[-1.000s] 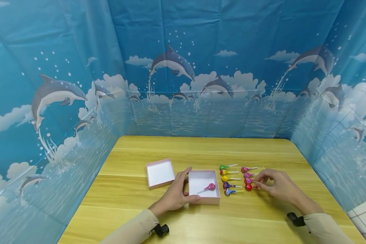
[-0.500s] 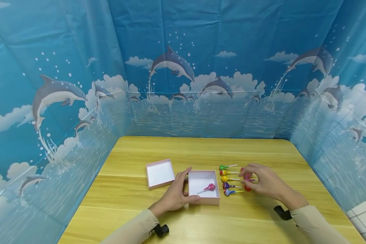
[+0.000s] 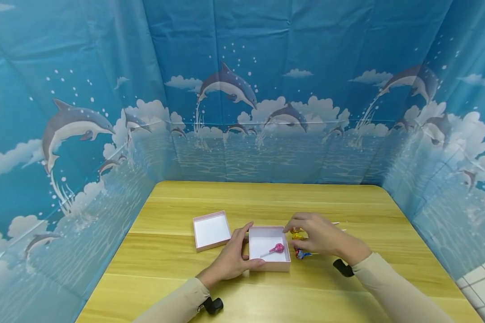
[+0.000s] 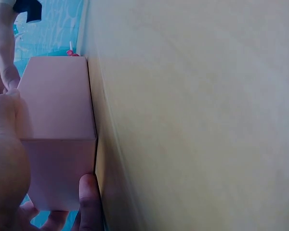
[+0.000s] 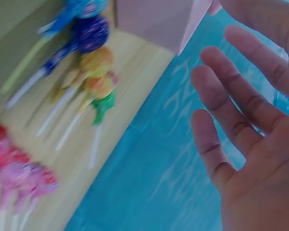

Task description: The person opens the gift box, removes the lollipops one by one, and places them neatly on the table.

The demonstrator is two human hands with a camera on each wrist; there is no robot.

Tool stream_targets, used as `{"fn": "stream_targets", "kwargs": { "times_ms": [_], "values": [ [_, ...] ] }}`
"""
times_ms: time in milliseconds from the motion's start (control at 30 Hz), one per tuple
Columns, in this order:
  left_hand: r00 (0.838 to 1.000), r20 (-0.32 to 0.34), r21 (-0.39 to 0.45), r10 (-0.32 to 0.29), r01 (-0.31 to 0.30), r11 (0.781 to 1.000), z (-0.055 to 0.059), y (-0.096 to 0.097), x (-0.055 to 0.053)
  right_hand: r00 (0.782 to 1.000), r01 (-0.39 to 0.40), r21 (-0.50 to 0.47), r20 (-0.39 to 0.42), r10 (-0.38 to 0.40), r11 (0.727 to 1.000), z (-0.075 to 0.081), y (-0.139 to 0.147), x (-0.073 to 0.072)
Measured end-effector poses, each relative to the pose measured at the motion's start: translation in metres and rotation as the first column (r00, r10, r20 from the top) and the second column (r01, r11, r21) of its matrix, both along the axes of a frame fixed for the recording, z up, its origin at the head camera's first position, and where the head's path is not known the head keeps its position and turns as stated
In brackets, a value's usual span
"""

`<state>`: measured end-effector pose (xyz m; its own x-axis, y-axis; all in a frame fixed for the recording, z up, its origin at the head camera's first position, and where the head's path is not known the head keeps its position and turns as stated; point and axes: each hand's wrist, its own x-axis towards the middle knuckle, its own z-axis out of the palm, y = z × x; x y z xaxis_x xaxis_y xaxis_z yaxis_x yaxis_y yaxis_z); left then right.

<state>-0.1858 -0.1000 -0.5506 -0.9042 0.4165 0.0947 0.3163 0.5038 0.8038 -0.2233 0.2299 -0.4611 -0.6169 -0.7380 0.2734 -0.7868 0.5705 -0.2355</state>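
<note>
My left hand (image 3: pixel 228 261) holds an open pink box (image 3: pixel 270 267), thumb against its near wall and the other fingers round its left side. A pink-wrapped lollipop (image 3: pixel 279 248) lies inside, stick pointing left. My right hand (image 3: pixel 325 235) hovers over the lollipops at the box's right, fingertips near its right rim. In the right wrist view its fingers (image 5: pixel 214 89) are spread and relaxed, with nothing seen in them. Beneath it a row of blue (image 3: pixel 301 254), purple (image 5: pixel 90 34), yellow (image 3: pixel 297 236) and green (image 5: pixel 104 107) lollipops is partly hidden in the head view.
A second group of red and pink lollipops (image 5: pixel 26 178) lies farther right, mostly covered by the right hand in the head view. The box's lid (image 3: pixel 212 229) lies inside-up left of the box. A dolphin-print curtain (image 3: pixel 234 152) surrounds the wooden table (image 3: pixel 178 287).
My right hand has moved left from the red and pink lollipops to the box's right rim. The left hand, the box and the lollipop inside stay in place.
</note>
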Motion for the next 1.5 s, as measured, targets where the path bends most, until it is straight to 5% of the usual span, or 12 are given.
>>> {"fn": "stream_targets", "kwargs": {
  "times_ms": [233,400,600,933,1167,1500],
  "values": [
    [1.0,-0.015,-0.023,-0.002,0.002,1.0,0.001,-0.001,0.0,0.994,-0.107,0.147,0.025,0.105,0.983,0.015,-0.03,-0.007],
    [1.0,-0.008,-0.013,-0.004,0.004,1.0,0.0,-0.001,0.0,0.979,-0.182,0.212,0.134,0.156,0.96,0.024,-0.051,-0.015],
    [1.0,0.017,0.018,-0.012,0.011,1.0,-0.001,-0.001,0.0,0.943,-0.212,0.275,0.308,0.123,0.938,0.024,-0.07,-0.023],
    [1.0,-0.018,-0.024,-0.003,0.002,1.0,-0.001,-0.002,-0.001,0.888,-0.204,0.363,0.459,0.016,0.909,0.012,-0.085,-0.037],
    [0.999,-0.047,-0.043,-0.004,0.002,0.999,0.0,-0.002,-0.001,0.882,-0.218,0.388,0.47,0.012,0.896,0.009,-0.09,-0.037],
    [0.999,-0.031,-0.039,-0.007,0.006,0.999,0.0,-0.002,-0.001,0.86,-0.212,0.329,0.511,0.015,0.92,0.007,-0.084,-0.04]
  ]
}}
